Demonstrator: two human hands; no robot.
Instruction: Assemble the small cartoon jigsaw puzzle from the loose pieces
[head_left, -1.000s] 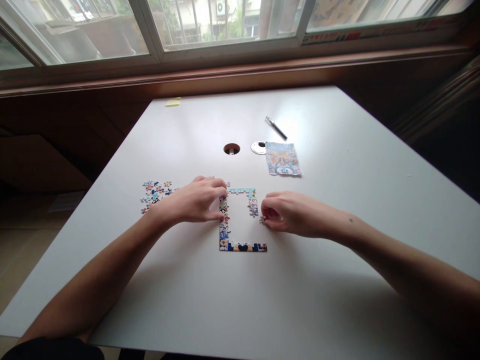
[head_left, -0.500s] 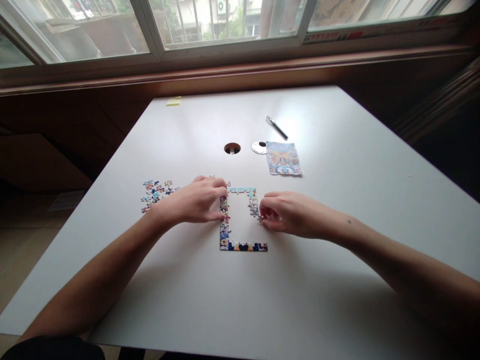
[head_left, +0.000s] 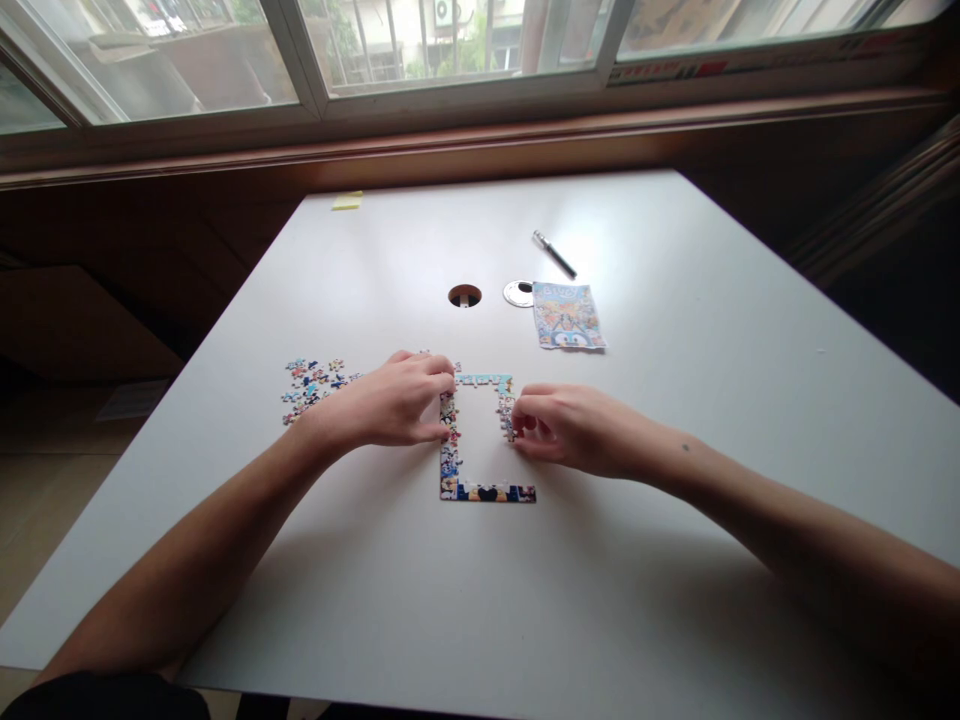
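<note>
A partly joined jigsaw border (head_left: 487, 493) lies on the white table, with a gap at the lower part of its right side. My left hand (head_left: 405, 400) rests at the border's left side, fingers apart, thumb and fingertips touching it. My right hand (head_left: 559, 425) is at the lower end of the border's right strip, its fingers pinched on a small puzzle piece (head_left: 511, 436) that touches or nearly touches the strip. Loose puzzle pieces (head_left: 315, 385) lie in a heap left of my left hand, which hides some of them.
Behind the border, a printed picture sheet (head_left: 568, 316) overlaps a round metal cover (head_left: 517, 293). A dark pen (head_left: 555, 255) lies further back. The table (head_left: 420, 600) has a round hole (head_left: 464, 297) and a yellow sticky note (head_left: 347, 201) near its far edge.
My right hand has moved slightly left with the piece, closer to the border's right strip. My left hand has stayed in place.
</note>
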